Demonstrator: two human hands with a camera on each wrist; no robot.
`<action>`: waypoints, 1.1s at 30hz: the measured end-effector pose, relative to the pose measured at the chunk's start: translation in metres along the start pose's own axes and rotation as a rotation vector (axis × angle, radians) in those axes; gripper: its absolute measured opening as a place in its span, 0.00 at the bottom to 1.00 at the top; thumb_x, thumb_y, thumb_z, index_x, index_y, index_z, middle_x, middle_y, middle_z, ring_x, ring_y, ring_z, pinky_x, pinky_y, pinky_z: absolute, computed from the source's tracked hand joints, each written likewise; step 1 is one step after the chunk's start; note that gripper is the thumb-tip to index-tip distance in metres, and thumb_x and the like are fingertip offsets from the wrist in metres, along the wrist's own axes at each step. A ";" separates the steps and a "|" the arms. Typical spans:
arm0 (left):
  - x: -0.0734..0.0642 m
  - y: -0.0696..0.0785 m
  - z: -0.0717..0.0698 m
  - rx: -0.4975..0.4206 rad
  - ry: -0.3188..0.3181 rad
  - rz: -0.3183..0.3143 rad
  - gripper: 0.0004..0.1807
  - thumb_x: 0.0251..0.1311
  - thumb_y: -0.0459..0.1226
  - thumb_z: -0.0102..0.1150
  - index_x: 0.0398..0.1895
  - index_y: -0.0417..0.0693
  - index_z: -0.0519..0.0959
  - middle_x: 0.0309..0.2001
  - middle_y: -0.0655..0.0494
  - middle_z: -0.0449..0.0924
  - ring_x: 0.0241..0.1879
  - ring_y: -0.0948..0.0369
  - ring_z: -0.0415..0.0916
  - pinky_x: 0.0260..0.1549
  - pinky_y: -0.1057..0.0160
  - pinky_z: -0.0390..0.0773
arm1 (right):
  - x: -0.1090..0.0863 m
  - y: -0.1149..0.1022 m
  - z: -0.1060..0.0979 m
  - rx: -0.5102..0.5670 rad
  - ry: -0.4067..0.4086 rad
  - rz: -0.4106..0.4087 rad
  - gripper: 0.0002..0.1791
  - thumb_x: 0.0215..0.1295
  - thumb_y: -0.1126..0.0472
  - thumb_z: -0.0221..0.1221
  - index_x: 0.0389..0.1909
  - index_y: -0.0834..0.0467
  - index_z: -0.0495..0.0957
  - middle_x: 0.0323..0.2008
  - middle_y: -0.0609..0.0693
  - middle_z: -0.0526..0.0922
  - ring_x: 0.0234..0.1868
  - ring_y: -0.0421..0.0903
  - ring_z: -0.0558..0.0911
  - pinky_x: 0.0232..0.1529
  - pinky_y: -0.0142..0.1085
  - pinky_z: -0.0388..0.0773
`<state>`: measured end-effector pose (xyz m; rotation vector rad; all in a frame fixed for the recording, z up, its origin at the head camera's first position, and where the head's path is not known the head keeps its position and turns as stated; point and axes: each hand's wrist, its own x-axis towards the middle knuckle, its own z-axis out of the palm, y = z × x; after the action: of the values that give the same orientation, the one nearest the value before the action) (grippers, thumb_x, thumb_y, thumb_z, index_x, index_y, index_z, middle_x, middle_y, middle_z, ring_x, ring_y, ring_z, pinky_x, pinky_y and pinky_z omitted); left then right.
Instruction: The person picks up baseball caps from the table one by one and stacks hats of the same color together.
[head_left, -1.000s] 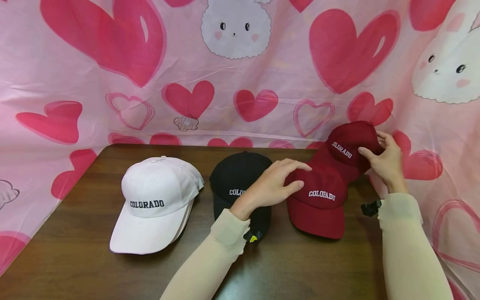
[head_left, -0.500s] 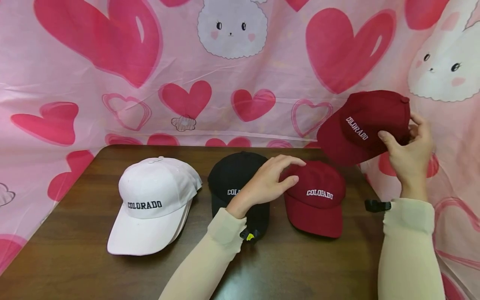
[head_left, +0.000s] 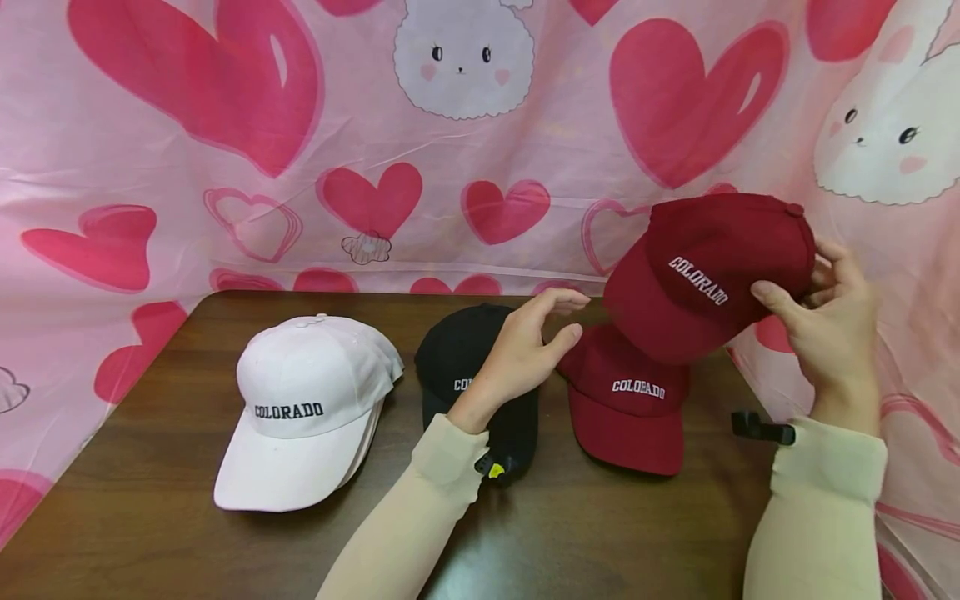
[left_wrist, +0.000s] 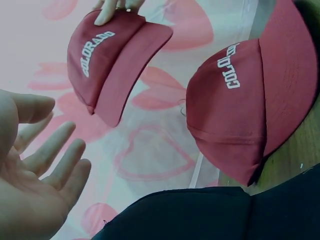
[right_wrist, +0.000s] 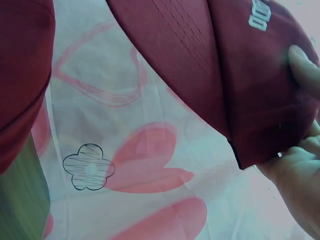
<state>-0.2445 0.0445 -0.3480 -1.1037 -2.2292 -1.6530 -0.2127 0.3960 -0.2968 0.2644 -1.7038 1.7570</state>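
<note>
My right hand (head_left: 836, 333) grips the side of a dark red baseball cap (head_left: 720, 250) marked COLORADO, thumb on the outside. The cap is held tilted in the air, its brim down to the left. Just below it a second red cap (head_left: 626, 437) sits on the table, brim toward me, its top partly hidden by the raised one. Over the black cap (head_left: 453, 342) hangs my left hand (head_left: 525, 354), fingers loosely extended and holding nothing. In the left wrist view that hand (left_wrist: 42, 170) is apart from both red caps. My left forearm hides part of the black cap.
White caps (head_left: 307, 375) are stacked on the left of the brown wooden table (head_left: 135, 467), with a second brim showing underneath. A pink heart-print cloth (head_left: 570, 150) hangs behind the table and along its sides.
My right hand has lifted the red cap off the back right of the table, moved it right, then brought it left and lower over the other red cap. My left hand has shifted slightly left.
</note>
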 end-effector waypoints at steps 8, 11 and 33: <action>0.001 -0.002 -0.001 -0.019 0.037 -0.019 0.21 0.74 0.34 0.61 0.68 0.48 0.76 0.64 0.52 0.80 0.63 0.56 0.77 0.66 0.56 0.76 | -0.009 0.001 -0.002 -0.049 -0.249 0.055 0.40 0.59 0.88 0.61 0.73 0.63 0.73 0.49 0.50 0.90 0.44 0.40 0.88 0.41 0.25 0.84; 0.001 -0.003 -0.002 -0.021 0.043 -0.035 0.21 0.74 0.35 0.61 0.68 0.49 0.76 0.64 0.53 0.80 0.63 0.56 0.77 0.64 0.55 0.77 | -0.011 0.001 -0.001 -0.057 -0.317 0.074 0.40 0.59 0.89 0.61 0.73 0.63 0.72 0.48 0.49 0.90 0.42 0.40 0.89 0.40 0.26 0.85; 0.002 -0.006 0.002 -0.108 -0.066 -0.038 0.35 0.73 0.44 0.65 0.79 0.53 0.65 0.73 0.58 0.71 0.67 0.63 0.69 0.54 0.55 0.80 | -0.023 -0.015 0.021 -0.299 -0.758 0.129 0.42 0.60 0.85 0.64 0.75 0.61 0.68 0.52 0.50 0.87 0.45 0.43 0.90 0.42 0.32 0.87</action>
<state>-0.2496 0.0460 -0.3526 -1.1653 -2.2372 -1.7971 -0.1928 0.3675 -0.2949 0.7720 -2.5303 1.5503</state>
